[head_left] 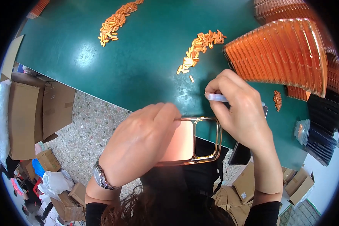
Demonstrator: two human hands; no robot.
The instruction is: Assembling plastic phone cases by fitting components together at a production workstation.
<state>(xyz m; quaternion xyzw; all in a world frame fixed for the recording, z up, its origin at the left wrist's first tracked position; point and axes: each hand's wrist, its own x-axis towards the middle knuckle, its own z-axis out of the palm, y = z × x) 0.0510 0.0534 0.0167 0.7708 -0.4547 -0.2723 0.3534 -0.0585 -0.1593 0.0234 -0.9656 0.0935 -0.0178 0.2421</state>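
Note:
My left hand (141,132) is closed over the left part of a phone case (181,141), fingers pinched at its upper edge. The case has a shiny gold frame, a rose-gold back panel and a large open camera cut-out at its right end. It lies level at the table's near edge, its left end hidden under my hand. Just above the cut-out, my right hand (240,107) pinches a thin, whitish translucent stick (217,98) between thumb and fingers. One small gold piece (191,79) lies on the green table beyond the case.
Small gold pieces form a near pile (201,44) and a far pile (116,24). Stacked orange translucent trays (278,56) lean at the right, by a coppery heap (277,100). A dark phone (239,155) lies beside my right wrist. Cardboard boxes (24,116) stand on the left floor.

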